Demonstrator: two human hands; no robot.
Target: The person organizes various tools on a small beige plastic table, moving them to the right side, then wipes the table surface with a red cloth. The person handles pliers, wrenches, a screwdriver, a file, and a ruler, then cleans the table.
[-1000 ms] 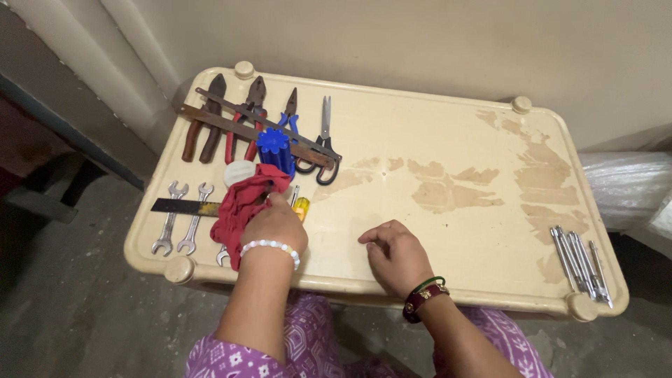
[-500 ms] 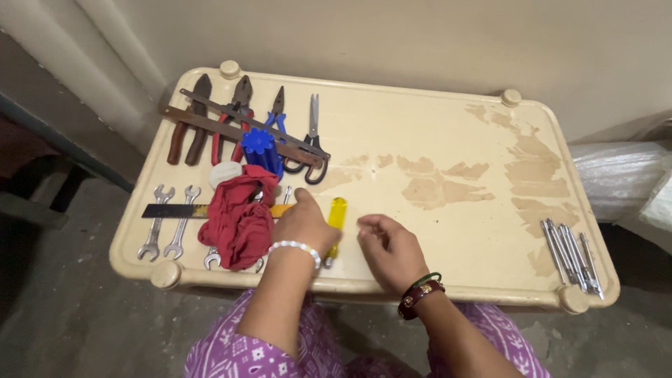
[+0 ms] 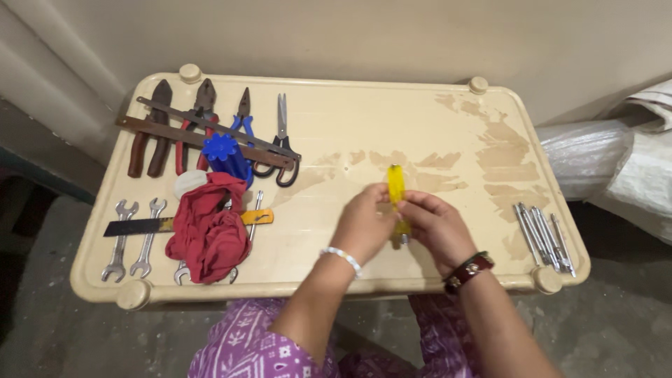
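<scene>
Both hands have come together mid-table: left hand [image 3: 365, 222] and right hand [image 3: 437, 225] now pinch the yellow screwdriver handle [image 3: 397, 190] upright between them, lifted clear of the red cloth [image 3: 208, 227]; the metal bits [image 3: 542, 235] lie untouched at the right edge

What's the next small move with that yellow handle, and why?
Probably carry the yellow handle right to the metal bits: both hands, left hand and right hand, grip it above the table, and no shaft shows in it.
</scene>
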